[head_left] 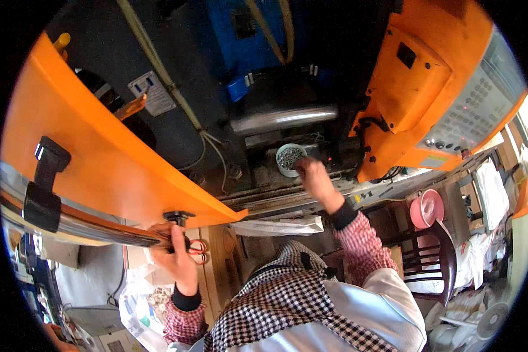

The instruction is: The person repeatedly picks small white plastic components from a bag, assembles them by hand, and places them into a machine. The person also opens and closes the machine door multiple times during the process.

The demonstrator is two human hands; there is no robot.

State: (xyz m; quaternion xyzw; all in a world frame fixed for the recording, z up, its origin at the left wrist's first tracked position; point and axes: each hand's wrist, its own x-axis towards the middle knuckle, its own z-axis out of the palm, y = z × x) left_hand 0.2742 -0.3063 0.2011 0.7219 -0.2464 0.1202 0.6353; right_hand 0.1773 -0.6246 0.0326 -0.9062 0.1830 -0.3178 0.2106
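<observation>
My left hand (pixel 180 261) is closed around the black handle (pixel 179 217) at the lower edge of an orange machine door (pixel 100 170). Part of that handle is covered by my fingers. Inside the machine opening stands a small pale round tub (pixel 280 166) filled with small metal pieces (pixel 290 156). My right hand (pixel 318 183) reaches in over the tub's right rim, its fingers curled together. What these fingertips hold, if anything, is hidden.
A shiny metal cylinder (pixel 284 119) lies behind the tub. The orange control panel (pixel 469 105) rises at the right. Red-handled scissors (pixel 199 251) lie near my left hand. A dark chair (pixel 431 258) and a pink basin (pixel 426 209) stand at the right.
</observation>
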